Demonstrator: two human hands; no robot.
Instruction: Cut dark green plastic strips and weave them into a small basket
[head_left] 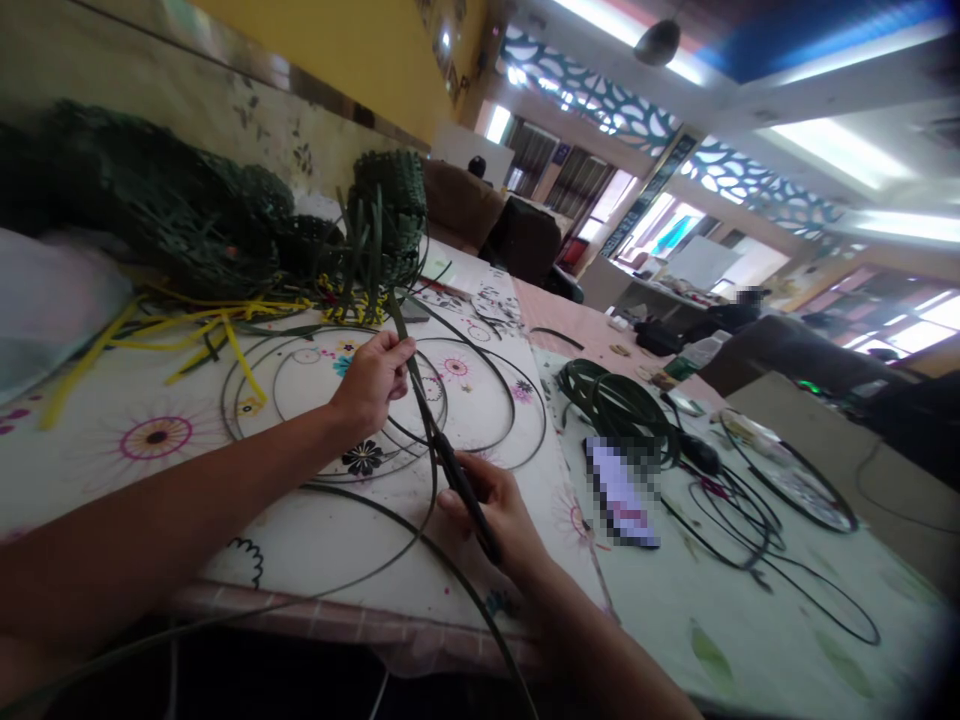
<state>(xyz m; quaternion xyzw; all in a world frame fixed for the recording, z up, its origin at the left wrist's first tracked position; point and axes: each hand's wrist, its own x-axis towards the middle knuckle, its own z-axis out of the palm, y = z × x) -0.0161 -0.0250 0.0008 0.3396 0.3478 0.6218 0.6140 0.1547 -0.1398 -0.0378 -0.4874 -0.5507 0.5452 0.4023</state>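
Head view: green strip (418, 386) slants away, leaning left
Left hand (373, 382) pinches it, forearm outstretched; right hand (508, 512) clasps a black tool (459, 482).

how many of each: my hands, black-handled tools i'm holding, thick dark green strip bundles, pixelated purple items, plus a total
Hands: 2 (left hand, right hand)
Black-handled tool: 1, in the right hand
Thick dark green strip bundle: 1
Pixelated purple item: 1
Total: 5
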